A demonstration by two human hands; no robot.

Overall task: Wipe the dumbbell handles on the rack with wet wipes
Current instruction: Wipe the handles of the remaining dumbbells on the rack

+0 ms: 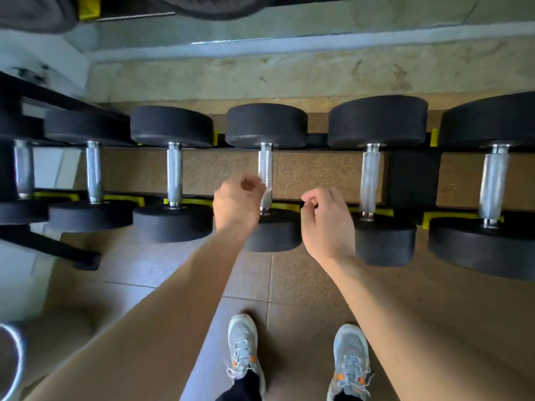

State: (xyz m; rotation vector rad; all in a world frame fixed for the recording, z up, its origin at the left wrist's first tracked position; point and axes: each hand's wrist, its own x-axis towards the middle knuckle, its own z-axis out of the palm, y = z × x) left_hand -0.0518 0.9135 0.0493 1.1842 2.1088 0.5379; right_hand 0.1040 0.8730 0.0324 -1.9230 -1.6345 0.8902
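Observation:
Several black-headed dumbbells with chrome knurled handles lie side by side on a black rack with yellow trim (121,198). My left hand (236,204) pinches a small white wet wipe (267,195) against the near end of the middle dumbbell's handle (265,164). My right hand (327,224) hovers just right of that dumbbell, over its near head. Its fingers are loosely curled and nothing shows in them. Neighbouring handles stand to the left (174,175) and to the right (370,180).
A black rack leg (58,250) juts out over the tiled floor at the left. My grey shoes (243,342) stand close to the rack. A concrete ledge (289,70) runs behind it. A blurred white round object (11,357) is at the lower left.

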